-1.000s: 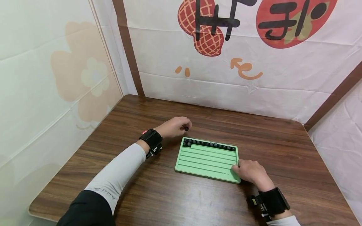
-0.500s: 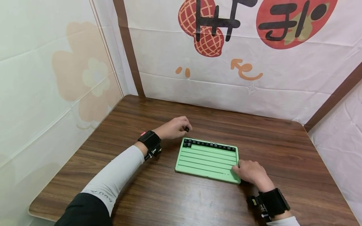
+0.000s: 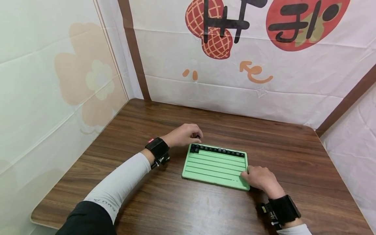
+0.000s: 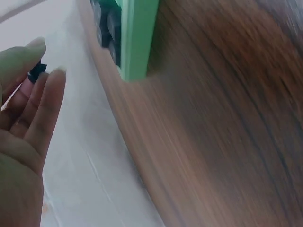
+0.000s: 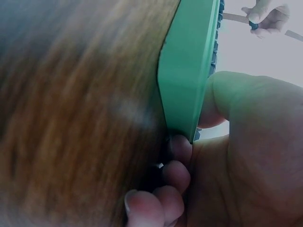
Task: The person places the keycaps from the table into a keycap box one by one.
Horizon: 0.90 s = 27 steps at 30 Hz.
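Observation:
A light-green keycap tray (image 3: 214,168) with grooved rows lies flat on the table. Black keycaps (image 3: 218,150) fill its far row, and a couple more sit at the left of the second row. Just beyond the far left corner, my left hand (image 3: 183,135) pinches a small black keycap (image 4: 37,72) between thumb and fingers, held above the tray's level. My right hand (image 3: 260,180) holds the tray's near right corner, thumb on top. In the right wrist view, its other fingers (image 5: 176,176) curl against the tray's side and lower edge.
The brown wood-grain table (image 3: 164,202) surrounds the tray. White printed cloth walls (image 3: 164,88) stand along its back and sides. Black straps with cameras (image 3: 158,148) sit on both wrists.
My left hand has shifted slightly right and nearer, towards the tray's far left corner, still pinching the keycap. The tray and right hand have stayed in place.

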Available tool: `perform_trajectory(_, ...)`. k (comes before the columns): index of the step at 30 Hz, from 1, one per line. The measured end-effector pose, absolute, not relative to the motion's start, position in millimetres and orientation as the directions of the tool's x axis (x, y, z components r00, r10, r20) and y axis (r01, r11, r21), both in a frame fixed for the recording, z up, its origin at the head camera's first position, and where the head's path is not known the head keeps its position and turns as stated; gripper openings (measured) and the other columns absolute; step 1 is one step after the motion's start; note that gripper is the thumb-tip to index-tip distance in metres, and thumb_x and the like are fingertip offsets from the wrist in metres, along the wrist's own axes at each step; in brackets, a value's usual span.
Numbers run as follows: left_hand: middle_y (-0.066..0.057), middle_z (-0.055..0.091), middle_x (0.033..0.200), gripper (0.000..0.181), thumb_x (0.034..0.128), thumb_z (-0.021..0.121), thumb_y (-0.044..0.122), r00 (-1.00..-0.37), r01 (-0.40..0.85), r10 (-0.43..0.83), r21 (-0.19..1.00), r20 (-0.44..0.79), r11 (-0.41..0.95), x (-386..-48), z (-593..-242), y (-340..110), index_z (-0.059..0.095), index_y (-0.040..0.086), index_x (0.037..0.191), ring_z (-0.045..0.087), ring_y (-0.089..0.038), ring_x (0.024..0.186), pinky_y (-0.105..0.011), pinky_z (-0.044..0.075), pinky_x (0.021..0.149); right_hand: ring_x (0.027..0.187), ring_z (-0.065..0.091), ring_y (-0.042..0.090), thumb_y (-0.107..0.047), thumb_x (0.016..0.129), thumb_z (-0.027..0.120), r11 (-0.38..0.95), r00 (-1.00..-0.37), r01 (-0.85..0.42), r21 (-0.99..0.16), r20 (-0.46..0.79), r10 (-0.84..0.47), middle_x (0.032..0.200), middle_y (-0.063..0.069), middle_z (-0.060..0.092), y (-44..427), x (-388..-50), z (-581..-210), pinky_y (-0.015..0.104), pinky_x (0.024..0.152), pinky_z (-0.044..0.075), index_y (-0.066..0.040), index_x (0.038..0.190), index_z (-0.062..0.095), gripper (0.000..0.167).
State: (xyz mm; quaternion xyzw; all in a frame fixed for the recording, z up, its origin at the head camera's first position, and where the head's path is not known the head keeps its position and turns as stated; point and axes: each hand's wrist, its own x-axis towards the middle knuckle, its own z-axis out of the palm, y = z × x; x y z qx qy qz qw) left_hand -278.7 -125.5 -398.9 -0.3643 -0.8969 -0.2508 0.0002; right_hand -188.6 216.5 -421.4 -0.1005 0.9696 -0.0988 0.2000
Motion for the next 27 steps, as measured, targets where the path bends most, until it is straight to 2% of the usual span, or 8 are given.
perform_trajectory(6,0.004,0.059,0.106,0.016,0.0914,0.067,0.016,-0.688,0.689,0.707,0.452,0.163,0.566,-271.8,-398.6,-116.1,0.071,0.011,0.106,0.059,-0.007,0.091,-0.02,0.051,0.079,0.062,0.033,0.018,-0.033,0.096,0.045,0.956,-0.901,-0.171,-0.237,-0.355,-0.249,0.068,0.002,0.035,216.3,-187.6,-420.9,0.037,0.061,0.025,-0.013,0.085,0.051,0.024)
perform_trajectory(10,0.004,0.063,0.105,0.015,0.0904,0.068,0.014,-0.665,0.709,0.735,0.423,0.133,0.565,-268.3,-399.5,-110.6,0.072,0.012,0.104,0.062,-0.008,0.094,-0.023,0.052,0.082,0.061,0.033,0.018,-0.033,0.096,0.045,0.957,-0.902,-0.169,-0.237,-0.353,-0.247,0.068,0.002,0.035,216.3,-187.7,-421.6,0.037,0.061,0.025,-0.013,0.083,0.051,0.025)
perform_trajectory(16,0.007,0.065,0.103,0.014,0.0903,0.068,0.015,-0.674,0.706,0.735,0.36,0.077,0.61,-264.7,-403.8,-104.1,0.072,0.016,0.104,0.058,-0.006,0.098,-0.026,0.05,0.088,0.06,0.032,0.017,-0.033,0.094,0.046,0.96,-0.908,-0.157,-0.233,-0.347,-0.233,0.067,0.002,0.034,216.1,-189.8,-422.3,0.035,0.06,0.024,-0.012,0.079,0.051,0.026)
perform_trajectory(24,0.004,0.06,0.095,0.01,0.0905,0.065,0.01,-0.652,0.727,0.756,0.326,0.052,0.605,-263.1,-410.3,-100.2,0.07,0.013,0.098,0.054,-0.011,0.083,-0.022,0.046,0.073,0.059,0.03,0.017,-0.032,0.093,0.045,0.958,-0.908,-0.157,-0.239,-0.347,-0.236,0.066,0.001,0.033,216.8,-190.4,-423.0,0.034,0.059,0.023,-0.012,0.077,0.05,0.026)
perform_trajectory(27,0.005,0.058,0.093,0.009,0.0899,0.064,0.009,-0.649,0.735,0.759,0.293,0.042,0.612,-264.3,-412.8,-99.7,0.069,0.014,0.095,0.051,-0.01,0.082,-0.021,0.045,0.072,0.06,0.03,0.017,-0.032,0.093,0.045,0.959,-0.908,-0.155,-0.238,-0.349,-0.234,0.066,0.001,0.033,217.0,-190.0,-423.7,0.035,0.06,0.023,-0.012,0.077,0.049,0.026)
